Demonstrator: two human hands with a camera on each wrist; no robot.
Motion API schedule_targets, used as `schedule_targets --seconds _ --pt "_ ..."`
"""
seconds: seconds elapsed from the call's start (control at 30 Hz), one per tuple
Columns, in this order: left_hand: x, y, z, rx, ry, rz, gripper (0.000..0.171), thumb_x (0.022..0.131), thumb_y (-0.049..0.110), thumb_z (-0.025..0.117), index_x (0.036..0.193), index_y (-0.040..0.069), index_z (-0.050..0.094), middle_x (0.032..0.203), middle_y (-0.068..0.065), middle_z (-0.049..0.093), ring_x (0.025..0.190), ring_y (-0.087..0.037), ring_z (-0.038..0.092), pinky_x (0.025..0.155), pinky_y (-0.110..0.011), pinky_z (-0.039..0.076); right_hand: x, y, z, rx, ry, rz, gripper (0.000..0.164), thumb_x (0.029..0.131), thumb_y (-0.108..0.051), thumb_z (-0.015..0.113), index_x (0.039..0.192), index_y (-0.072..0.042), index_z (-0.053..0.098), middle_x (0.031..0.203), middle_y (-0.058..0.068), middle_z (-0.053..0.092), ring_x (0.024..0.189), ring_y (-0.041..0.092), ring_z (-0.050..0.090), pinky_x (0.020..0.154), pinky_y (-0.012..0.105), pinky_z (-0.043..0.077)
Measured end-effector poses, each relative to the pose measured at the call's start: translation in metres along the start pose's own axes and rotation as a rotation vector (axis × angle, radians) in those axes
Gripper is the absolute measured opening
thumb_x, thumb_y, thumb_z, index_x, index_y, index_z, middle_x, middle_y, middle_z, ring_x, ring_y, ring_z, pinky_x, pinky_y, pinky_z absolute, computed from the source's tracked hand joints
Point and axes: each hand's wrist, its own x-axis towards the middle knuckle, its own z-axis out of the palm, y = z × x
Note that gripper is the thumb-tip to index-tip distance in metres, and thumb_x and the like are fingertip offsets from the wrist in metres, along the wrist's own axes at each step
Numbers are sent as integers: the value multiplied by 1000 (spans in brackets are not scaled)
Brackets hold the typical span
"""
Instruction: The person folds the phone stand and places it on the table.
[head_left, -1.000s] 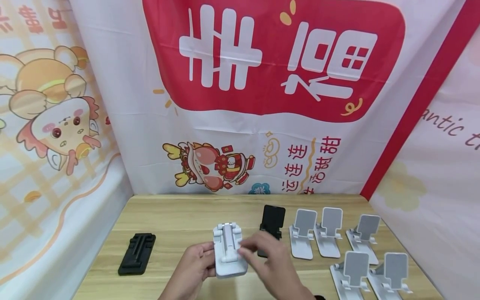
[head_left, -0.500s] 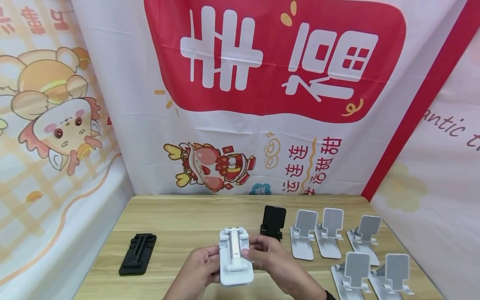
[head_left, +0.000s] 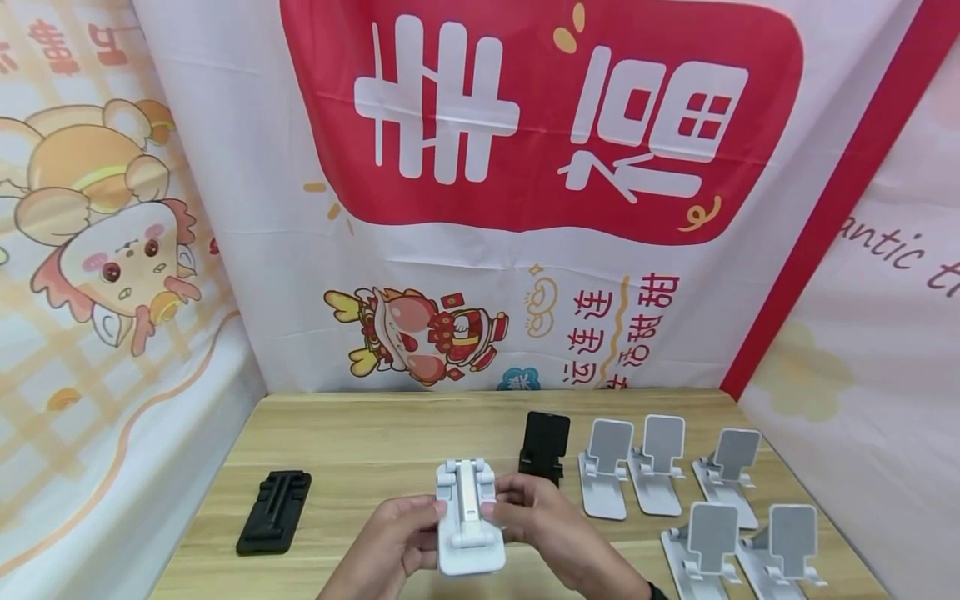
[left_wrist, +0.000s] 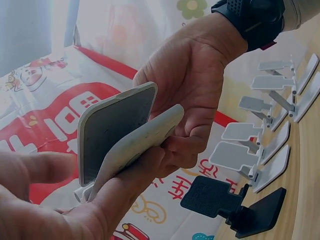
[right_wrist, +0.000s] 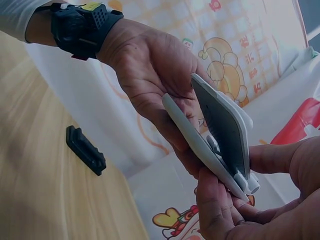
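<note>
A white folding phone stand point(head_left: 471, 557) is held above the front middle of the table, its back with the central arm facing up in the head view. My left hand point(head_left: 397, 537) grips its left edge, thumb on top. On the right edge, my right hand point(head_left: 551, 529) pinches it between thumb and fingers. The left wrist view shows the stand's grey-padded plate point(left_wrist: 117, 132) tilted away from its base point(left_wrist: 142, 142), leaving a wedge-shaped gap. In the right wrist view the two parts meet near the hinge point(right_wrist: 247, 185). Some fingertips are hidden behind the stand.
A folded black phone stand point(head_left: 273, 512) lies on the left of the wooden table point(head_left: 360, 425). An unfolded black stand point(head_left: 546, 442) is behind my right hand. Several unfolded white stands point(head_left: 606, 467) occupy the right side. Printed cloth point(head_left: 480, 250) encloses the table's back and sides.
My right hand has moved from above the stand's central arm to its right edge. The stand has shifted slightly right and nearer. My left thumb now rests on its upper face.
</note>
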Motion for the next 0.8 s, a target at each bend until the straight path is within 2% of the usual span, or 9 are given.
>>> schedule_targets --seconds 0.1,0.27,0.43,0.53,0.6,0.67,0.73,0.8 --pt "1 0 2 46 62 -35 57 106 22 54 142 -21 40 125 -19 71 106 -22 73 92 -39 62 0 0 1 -6 8 7 48 98 -18 66 136 8 53 114 12 66 97 16 65 87 32 61" --pt "0 -2 3 118 75 -29 53 107 13 52 141 -25 38 127 -26 68 106 -25 73 90 -40 62 0 1 3 -4 26 30 41 96 -15 69 129 6 57 106 8 64 90 15 64 81 30 61" --pt "0 -2 1 177 96 -52 50 107 10 51 142 -23 38 121 -23 72 102 -25 75 88 -39 63 0 3 3 -13 32 37 37 94 -12 70 125 4 57 102 7 65 85 14 67 80 32 63" --pt "2 -1 3 243 151 -14 50 105 13 54 140 -20 42 117 -21 74 99 -26 75 86 -40 64 1 3 3 -9 46 24 36 93 -9 71 123 4 57 98 6 66 84 14 68 79 33 64" --pt "3 1 7 363 235 28 47 104 18 59 137 -14 49 113 -18 75 99 -26 75 85 -38 64 2 4 4 -3 62 12 36 93 -7 71 123 4 56 96 6 65 83 14 69 79 33 64" --pt "6 3 13 531 323 27 49 102 30 63 133 -7 56 113 -11 72 98 -23 71 81 -37 63 2 5 5 1 79 -2 36 92 -5 71 123 5 55 96 7 65 83 14 68 79 34 64" --pt "8 6 22 732 393 -5 62 98 49 66 133 -2 59 115 -6 65 100 -19 64 80 -36 59 3 6 7 3 97 -9 36 91 -4 70 122 5 54 95 7 64 83 15 68 79 34 65" --pt "9 8 31 910 414 -52 80 88 66 68 136 2 58 115 -5 54 100 -18 54 78 -34 53 4 7 9 0 111 -14 36 91 -4 71 121 5 53 95 7 63 83 15 67 78 33 64"
